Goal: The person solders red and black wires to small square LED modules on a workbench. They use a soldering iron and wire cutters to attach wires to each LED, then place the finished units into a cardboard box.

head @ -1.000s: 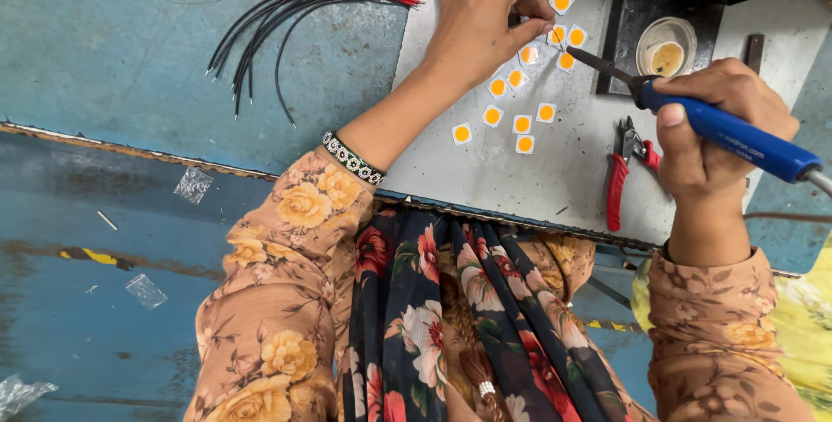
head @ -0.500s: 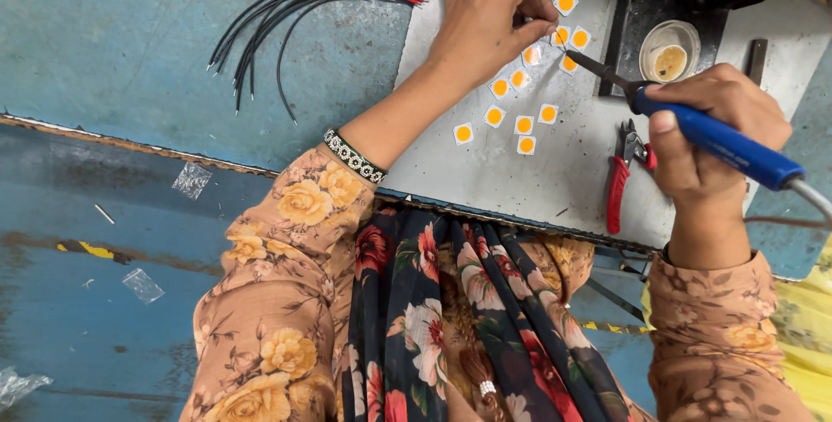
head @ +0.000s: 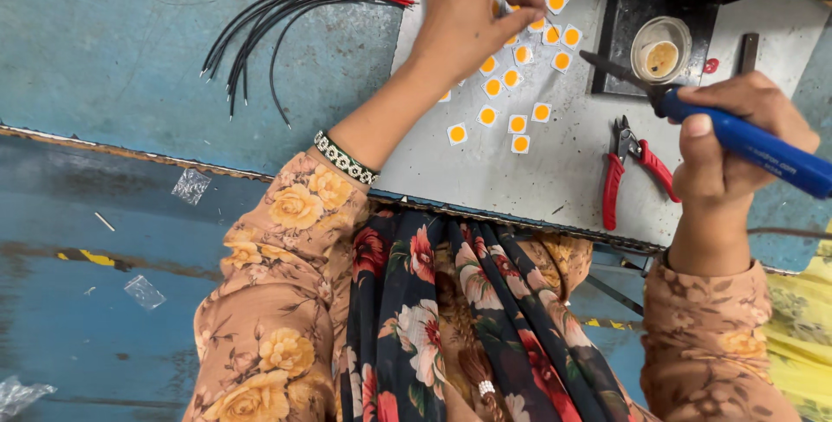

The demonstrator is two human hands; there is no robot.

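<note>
Blue-handled soldering iron (head: 745,140) in right hand (head: 737,149), near yellow chips (head: 520,84)

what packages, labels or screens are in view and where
No screens or signs.
Small clear plastic bag: empty, crumpled, on the blue floor left of the sleeve.
Second clear bag: lower on the floor.
Round tub: open, pale rim, brownish paste, by the blue-handled tool in the right hand.

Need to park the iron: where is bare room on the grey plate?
Bare: the grey plate near edge, between the square chips and red cutters. Crowded: around the left hand, and the small cup by the soldering iron.
</note>
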